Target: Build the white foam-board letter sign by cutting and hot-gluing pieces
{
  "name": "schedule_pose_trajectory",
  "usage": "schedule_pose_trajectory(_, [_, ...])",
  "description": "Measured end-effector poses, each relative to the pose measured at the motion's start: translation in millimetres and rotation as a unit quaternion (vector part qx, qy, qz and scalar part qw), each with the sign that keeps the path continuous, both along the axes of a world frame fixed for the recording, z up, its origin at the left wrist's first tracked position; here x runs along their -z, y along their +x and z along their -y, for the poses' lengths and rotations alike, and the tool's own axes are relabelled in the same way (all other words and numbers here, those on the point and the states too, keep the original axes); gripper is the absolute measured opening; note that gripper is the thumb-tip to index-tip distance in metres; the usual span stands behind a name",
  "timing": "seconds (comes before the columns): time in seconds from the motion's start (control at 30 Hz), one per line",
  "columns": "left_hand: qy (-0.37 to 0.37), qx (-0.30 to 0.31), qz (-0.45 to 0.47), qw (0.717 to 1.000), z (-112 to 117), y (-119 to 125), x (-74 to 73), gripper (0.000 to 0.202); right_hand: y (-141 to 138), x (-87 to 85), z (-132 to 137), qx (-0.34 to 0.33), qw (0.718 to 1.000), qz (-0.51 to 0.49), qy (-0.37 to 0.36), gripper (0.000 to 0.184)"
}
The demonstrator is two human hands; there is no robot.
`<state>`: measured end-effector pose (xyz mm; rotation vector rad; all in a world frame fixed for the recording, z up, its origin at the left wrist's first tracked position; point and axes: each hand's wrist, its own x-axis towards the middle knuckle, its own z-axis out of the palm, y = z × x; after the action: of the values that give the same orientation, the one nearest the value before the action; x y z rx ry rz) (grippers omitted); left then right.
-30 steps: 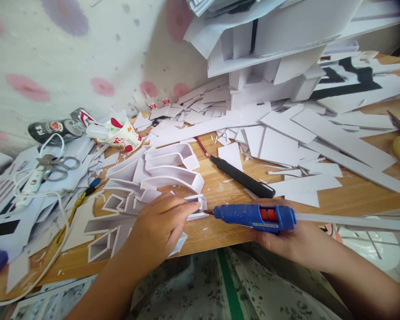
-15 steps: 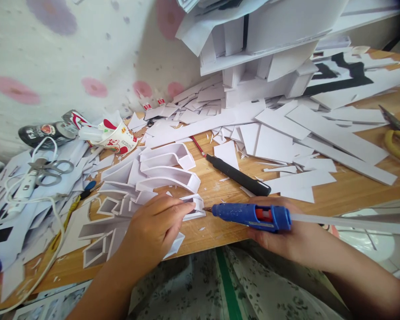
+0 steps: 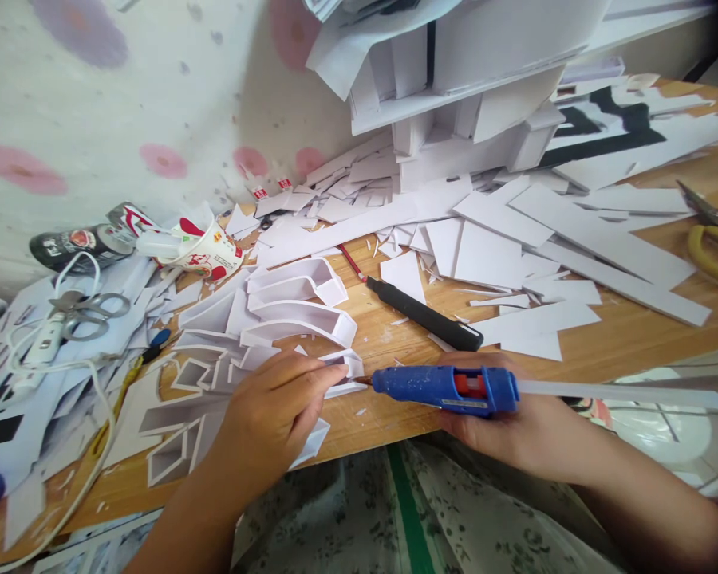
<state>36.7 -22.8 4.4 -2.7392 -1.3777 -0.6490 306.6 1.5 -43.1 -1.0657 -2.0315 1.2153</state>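
- My right hand (image 3: 514, 434) is gripping the blue glue gun (image 3: 416, 387), nozzle at the small white piece (image 3: 355, 365).
- My left hand (image 3: 281, 399) is touching that piece on the table (image 3: 388, 414); whether pinching, I cannot tell.

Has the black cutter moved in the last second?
No: the black cutter lies as before against the wooden table and the white scrap behind it.

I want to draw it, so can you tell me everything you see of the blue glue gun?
The blue glue gun looks like plastic, with a red part showing through a side window and a label too small to read. A translucent glue stick pokes out the back. It is almost level in the person's right grip, which hides the handle. The brownish nozzle points left at a small white piece; I can't tell whether they touch.
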Motion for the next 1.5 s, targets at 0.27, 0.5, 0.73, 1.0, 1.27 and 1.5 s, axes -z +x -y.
schedule_pose_trajectory(0.27, [0.008, 0.002, -0.003, 1.000, -1.7, 1.1, -0.8, 0.023, -1.5, -1.4, -0.1, 0.011, 0.999, -0.011, 0.032, 0.011])
schedule_pose_trajectory(0.5, [0.004, -0.006, 0.000, 1.000, -1.0, 1.2, -2.2, 0.025, -1.5, -5.5, 0.3, 0.001, 1.000, 0.001, 0.004, 0.009])
schedule_pose_trajectory(0.73, [-0.007, -0.003, 0.007, 1.000, -1.2, 2.4, -3.4, 0.026, -0.4, -3.3, 0.5, -0.008, 1.000, 0.000, -0.020, 0.008])
schedule_pose_trajectory(1.0, [-0.021, -0.017, 0.010, 1.000, -0.2, 3.1, -2.7, 0.025, 2.6, 2.6, 3.2, 0.029, 0.999, -0.006, -0.024, 0.011])
schedule_pose_trajectory(1.27, [-0.051, -0.055, 0.011, 0.997, 1.9, 6.7, -8.9, 0.017, 7.7, -0.2, -2.6, 0.013, 0.996, -0.038, -0.078, 0.013])
schedule_pose_trajectory(1.5, [-0.035, -0.051, -0.033, 0.998, -2.3, 7.8, -11.5, 0.020, 10.7, 1.6, -1.9, 0.031, 0.996, -0.050, -0.073, 0.010])
